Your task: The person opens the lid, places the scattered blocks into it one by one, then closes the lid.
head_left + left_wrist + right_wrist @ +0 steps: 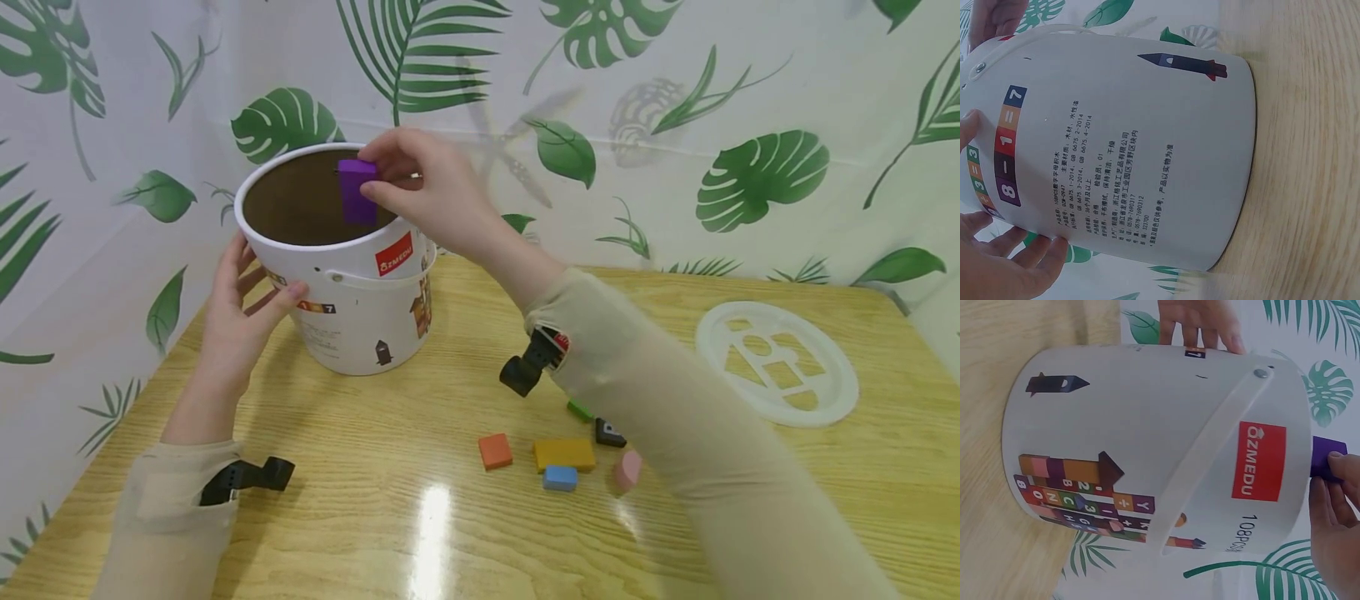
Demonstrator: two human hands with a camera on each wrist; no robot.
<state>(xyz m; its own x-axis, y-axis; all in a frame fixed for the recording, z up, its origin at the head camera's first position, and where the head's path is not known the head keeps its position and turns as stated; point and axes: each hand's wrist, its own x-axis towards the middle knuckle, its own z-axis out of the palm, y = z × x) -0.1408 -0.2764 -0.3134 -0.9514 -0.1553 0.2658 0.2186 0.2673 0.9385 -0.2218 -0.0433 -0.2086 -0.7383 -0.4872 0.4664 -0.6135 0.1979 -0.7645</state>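
A white bucket with printed block pictures stands at the back left of the wooden table. My left hand holds its side, thumb on the front and fingers round the left. Over the bucket's mouth, my right hand pinches a purple block between thumb and fingers. The right wrist view shows the purple block by the rim, partly covered by the thumb. In the left wrist view the left hand's fingers lie against the printed wall. The bucket's bottom inside is hidden.
On the table, below the right forearm, lie an orange block, a yellow block, a blue block, a pink piece, a black block and a partly hidden green piece. A white cut-out disc lies at right.
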